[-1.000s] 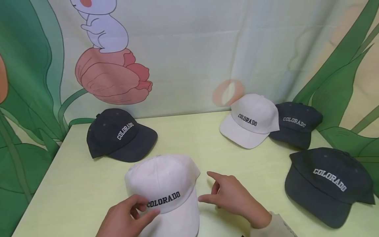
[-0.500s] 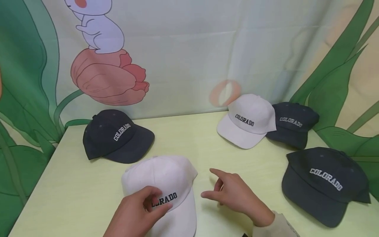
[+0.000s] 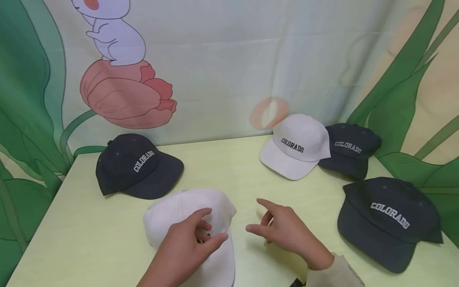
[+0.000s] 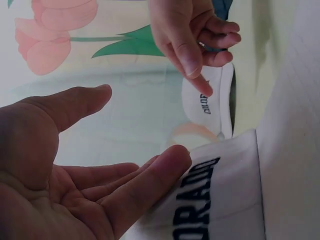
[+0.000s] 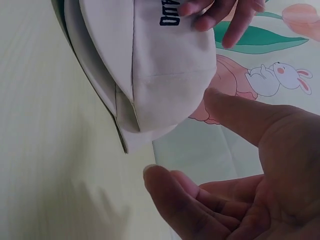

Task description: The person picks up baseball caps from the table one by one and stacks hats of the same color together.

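A white baseball cap (image 3: 172, 211) with dark COLORADO lettering lies at the near middle of the table, brim toward me. In the right wrist view a second white brim shows under that cap (image 5: 170, 85), one nested on the other. Over its front hovers my left hand (image 3: 186, 245), thumb and fingers apart with nothing between them, covering the lettering in the head view. To the right of the cap, my right hand (image 3: 285, 229) is held above the table, index finger and thumb spread and holding nothing.
A navy cap (image 3: 138, 165) sits at the back left. At the back right, another white cap (image 3: 295, 145) overlaps a navy cap (image 3: 349, 149). One more navy cap (image 3: 389, 223) is at the right. A printed cloth (image 3: 222, 79) hangs behind the pale green table (image 3: 89, 239).
My left hand has moved right and up across the cap's front, now hiding its lettering. The right hand has shifted slightly up, away from the cap. The whole head view has slid a little.
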The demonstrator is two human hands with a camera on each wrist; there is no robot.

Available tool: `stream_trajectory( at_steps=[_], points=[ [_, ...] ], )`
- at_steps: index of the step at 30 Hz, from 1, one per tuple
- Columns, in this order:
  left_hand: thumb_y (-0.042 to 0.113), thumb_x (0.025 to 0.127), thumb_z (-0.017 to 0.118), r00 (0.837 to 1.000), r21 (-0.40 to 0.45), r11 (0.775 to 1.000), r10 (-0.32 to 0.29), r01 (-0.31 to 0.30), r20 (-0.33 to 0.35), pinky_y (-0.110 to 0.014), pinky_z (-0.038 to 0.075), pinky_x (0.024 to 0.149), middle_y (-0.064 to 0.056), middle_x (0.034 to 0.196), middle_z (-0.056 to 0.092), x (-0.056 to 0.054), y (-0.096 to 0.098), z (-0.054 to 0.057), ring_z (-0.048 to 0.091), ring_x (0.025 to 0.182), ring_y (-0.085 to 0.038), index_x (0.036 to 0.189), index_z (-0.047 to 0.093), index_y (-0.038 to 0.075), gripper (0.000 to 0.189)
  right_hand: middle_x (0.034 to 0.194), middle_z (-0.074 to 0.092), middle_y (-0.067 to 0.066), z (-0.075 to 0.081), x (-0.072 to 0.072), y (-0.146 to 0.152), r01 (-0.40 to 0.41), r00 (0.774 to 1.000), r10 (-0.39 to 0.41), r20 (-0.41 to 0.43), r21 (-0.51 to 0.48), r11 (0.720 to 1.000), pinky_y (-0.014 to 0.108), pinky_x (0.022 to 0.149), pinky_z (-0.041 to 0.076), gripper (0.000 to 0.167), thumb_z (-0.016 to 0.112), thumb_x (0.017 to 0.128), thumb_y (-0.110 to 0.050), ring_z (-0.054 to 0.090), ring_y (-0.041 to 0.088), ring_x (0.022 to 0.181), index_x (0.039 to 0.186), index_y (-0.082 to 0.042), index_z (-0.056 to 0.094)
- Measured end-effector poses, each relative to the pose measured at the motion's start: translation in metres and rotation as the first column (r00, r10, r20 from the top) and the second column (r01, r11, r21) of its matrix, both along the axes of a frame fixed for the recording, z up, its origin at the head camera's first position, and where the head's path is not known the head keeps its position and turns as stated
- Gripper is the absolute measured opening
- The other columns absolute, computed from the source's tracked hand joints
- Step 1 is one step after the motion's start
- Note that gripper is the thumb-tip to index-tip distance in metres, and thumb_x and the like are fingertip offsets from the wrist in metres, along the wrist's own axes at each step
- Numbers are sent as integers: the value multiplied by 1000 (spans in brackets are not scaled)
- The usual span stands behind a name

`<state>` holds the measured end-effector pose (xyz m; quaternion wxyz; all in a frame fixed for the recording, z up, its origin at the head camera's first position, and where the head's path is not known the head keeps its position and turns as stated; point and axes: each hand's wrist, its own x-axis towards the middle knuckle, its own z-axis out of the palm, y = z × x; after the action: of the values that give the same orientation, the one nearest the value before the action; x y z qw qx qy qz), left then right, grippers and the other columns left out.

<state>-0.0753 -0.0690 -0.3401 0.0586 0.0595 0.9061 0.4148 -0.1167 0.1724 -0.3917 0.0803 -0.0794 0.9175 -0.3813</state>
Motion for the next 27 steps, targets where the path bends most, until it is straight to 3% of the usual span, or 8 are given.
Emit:
stream_trajectory(
  at_steps=[9, 27],
  points=[
    [47, 86, 69, 997, 24, 997, -69, 70, -42, -37, 54, 86, -3, 110, 68, -12, 16, 0, 67, 96, -12, 141, 48, 17, 66, 76, 64, -6, 1, -7, 9, 65, 997, -64, 41, -16, 998, 28, 66, 48, 82, 77, 77, -48, 63, 14, 52, 143, -11, 46],
    [40, 92, 62, 981, -63, 985, -164, 158, -103, -41, 54, 84, -11, 117, 68, -40, 45, -3, 68, 102, -23, 142, 45, 6, 62, 80, 66, -3, -1, -17, 25, 142, 988, -139, 60, -50, 989, 29, 62, 50, 82, 76, 78, -48, 65, 14, 54, 145, -13, 44]
  ],
)
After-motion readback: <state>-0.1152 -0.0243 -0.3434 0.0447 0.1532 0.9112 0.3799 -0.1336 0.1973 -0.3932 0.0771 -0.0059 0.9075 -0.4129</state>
